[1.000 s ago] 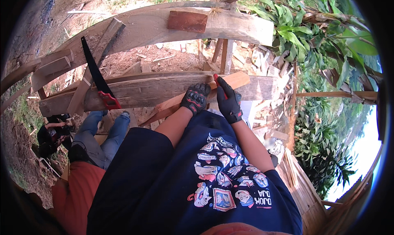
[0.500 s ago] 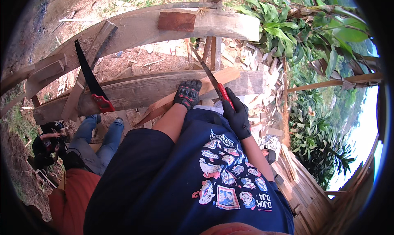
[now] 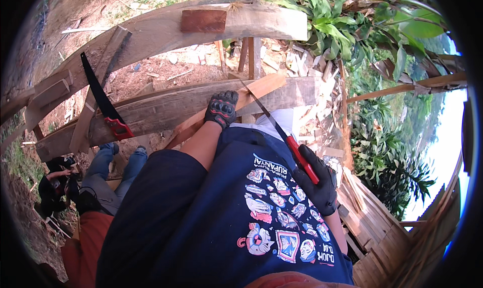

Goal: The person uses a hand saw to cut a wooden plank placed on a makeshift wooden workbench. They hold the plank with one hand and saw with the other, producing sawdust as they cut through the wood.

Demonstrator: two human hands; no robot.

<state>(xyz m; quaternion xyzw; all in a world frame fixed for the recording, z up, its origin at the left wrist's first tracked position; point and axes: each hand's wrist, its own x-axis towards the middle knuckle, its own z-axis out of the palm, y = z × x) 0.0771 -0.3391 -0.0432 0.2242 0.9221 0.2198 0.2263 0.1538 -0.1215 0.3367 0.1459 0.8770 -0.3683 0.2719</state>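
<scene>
My left hand (image 3: 221, 109), in a black glove with hard knuckle guards, is closed over a light-brown wooden board (image 3: 269, 85). The board lies slantwise across a broad, weathered plank (image 3: 176, 105). In my right hand (image 3: 319, 181), also gloved in black, is the red handle of a hand saw (image 3: 298, 154). Its thin blade reaches up and left across the board, to the right of my left hand. Where the teeth meet the wood is too fine to make out.
A second hand saw (image 3: 103, 99), black-bladed and red-handled, rests on the planks at left. Beyond is another thick plank (image 3: 271, 23) bearing a reddish wood block (image 3: 204, 21). A person in jeans (image 3: 105, 169) is at lower left. Wood scraps (image 3: 314, 61) litter the ground; plants grow at right.
My right hand has pulled the saw back, down and to the right, so more of the blade shows on my side of the board. My left hand stays on the board.
</scene>
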